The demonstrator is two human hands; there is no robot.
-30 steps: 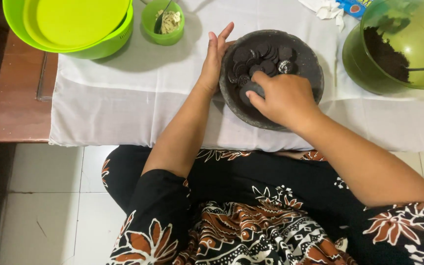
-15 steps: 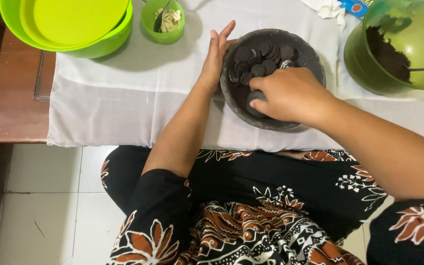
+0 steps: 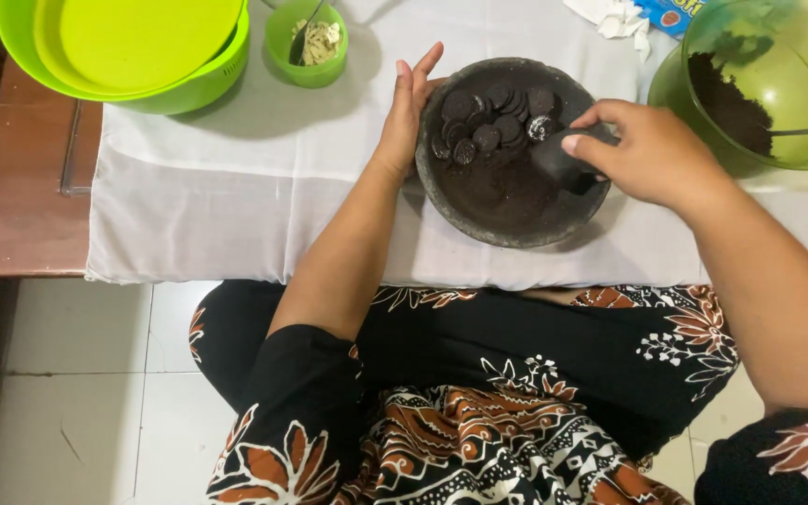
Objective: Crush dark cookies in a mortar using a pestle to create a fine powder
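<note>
Right hand point(image 3: 652, 154) grips the stone pestle point(image 3: 563, 168); left hand point(image 3: 409, 103) lies flat and open against the mortar point(image 3: 479, 210). Near half is crumbs — whole dark cookies point(image 3: 493, 117) remain at the far side.

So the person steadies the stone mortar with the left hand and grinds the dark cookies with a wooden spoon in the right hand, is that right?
Not quite. The head view shows no wooden spoon: the right hand grips a dark stone pestle. The rest holds: the left hand rests flat against the rim of the stone mortar, which holds dark round cookies and crushed crumbs.
</note>
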